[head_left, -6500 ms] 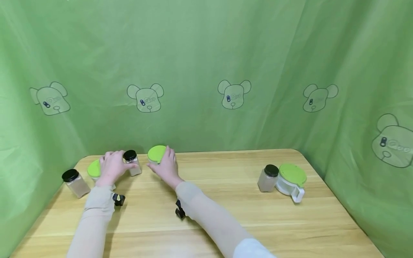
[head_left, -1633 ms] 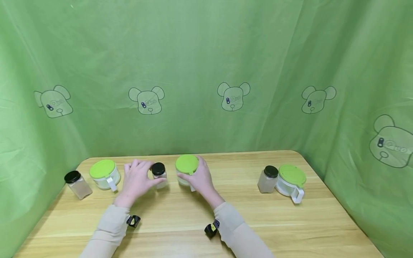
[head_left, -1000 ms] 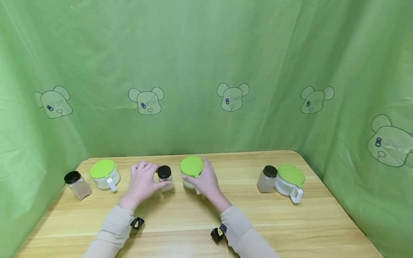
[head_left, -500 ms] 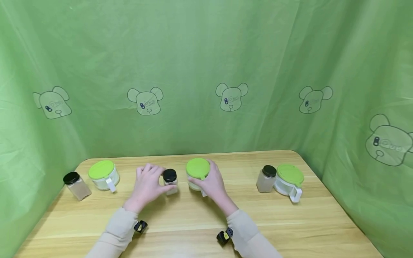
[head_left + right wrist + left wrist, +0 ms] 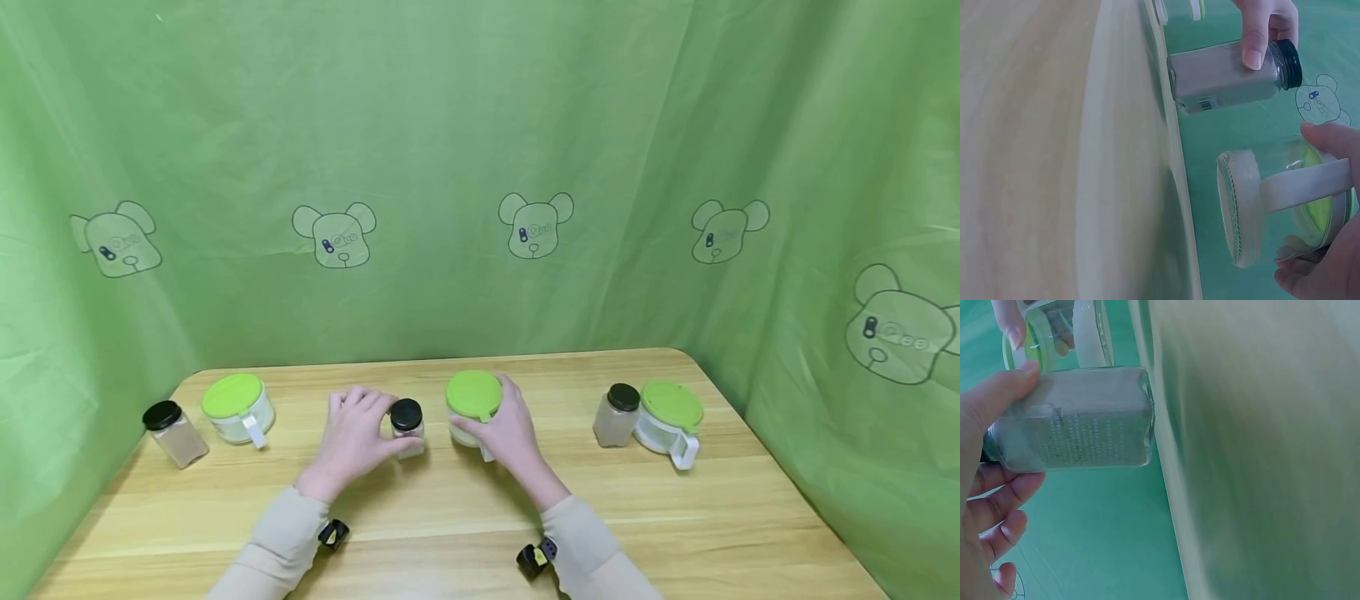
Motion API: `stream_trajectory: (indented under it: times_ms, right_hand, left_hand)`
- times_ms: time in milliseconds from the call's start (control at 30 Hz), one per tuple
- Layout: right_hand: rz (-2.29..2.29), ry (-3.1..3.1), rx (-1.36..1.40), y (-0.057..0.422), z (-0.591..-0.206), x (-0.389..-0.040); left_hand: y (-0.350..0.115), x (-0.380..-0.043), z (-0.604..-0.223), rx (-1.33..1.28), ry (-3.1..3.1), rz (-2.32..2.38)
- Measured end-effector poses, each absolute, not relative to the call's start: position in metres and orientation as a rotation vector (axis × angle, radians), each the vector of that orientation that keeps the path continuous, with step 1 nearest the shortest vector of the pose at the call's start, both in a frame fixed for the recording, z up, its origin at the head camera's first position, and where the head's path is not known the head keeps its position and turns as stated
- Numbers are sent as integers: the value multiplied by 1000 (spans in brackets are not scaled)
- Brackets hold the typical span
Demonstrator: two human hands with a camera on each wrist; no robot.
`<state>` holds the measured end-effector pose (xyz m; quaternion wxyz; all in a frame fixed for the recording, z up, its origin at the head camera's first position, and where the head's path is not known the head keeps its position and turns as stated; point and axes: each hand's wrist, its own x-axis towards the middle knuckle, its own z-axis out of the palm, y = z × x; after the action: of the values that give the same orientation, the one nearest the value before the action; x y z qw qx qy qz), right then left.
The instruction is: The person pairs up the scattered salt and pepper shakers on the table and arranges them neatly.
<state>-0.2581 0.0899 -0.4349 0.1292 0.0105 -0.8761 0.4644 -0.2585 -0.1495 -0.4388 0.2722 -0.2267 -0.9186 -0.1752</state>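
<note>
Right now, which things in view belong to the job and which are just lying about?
Likely in the job, since gripped:
black-lidded jar, in the left hand
green-lidded pot, in the right hand

Apparently just lying about, no hand on them:
far-left jar
left-side pot
right-side jar
right-side pot

Beige sleeves (image 5: 287,533), 2 black wrist cameras (image 5: 531,563).

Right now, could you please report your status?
Left hand gripping black-lidded jar; right hand gripping green-lidded jar. Gap between them. Other jars off to both sides.
</note>
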Motion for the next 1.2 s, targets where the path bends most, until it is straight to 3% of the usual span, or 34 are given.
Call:
stream_trajectory:
  times_ms: [1200]
  right_hand:
    - [1331, -2559, -131, 126, -445, -247]
  left_hand:
    - [-109, -272, -446, -725, -2510, -460]
